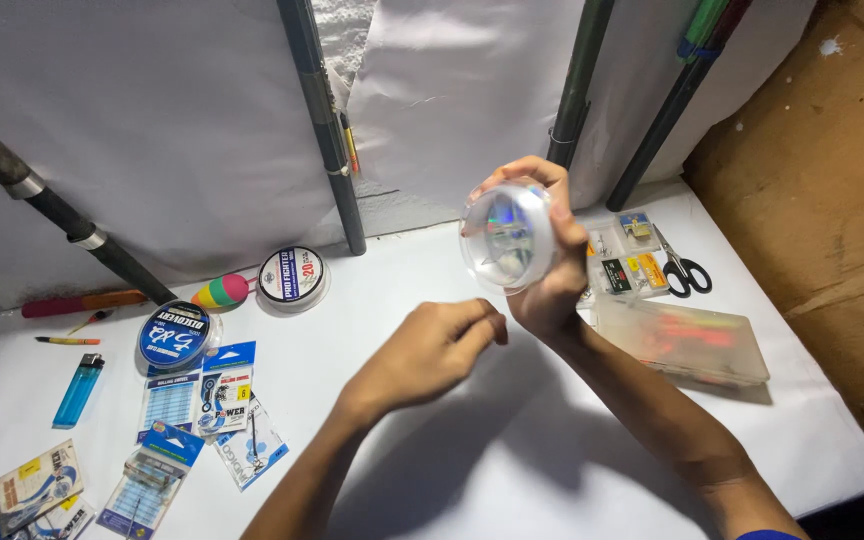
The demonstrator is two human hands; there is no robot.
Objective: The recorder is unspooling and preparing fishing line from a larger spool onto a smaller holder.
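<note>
This looks like a makeshift fishing-tackle workbench in a home corner or shed. A white-covered surface (552,440) carries spools of line (292,276), hook packets (222,390), a bright float (220,292), a lighter (78,389), scissors (683,268) and a clear tackle box (687,343) at the right. Dark fishing rods (327,130) lean against white sheeting (152,130) at the far side, and bare brown board (832,180) shows at the far right.
</note>
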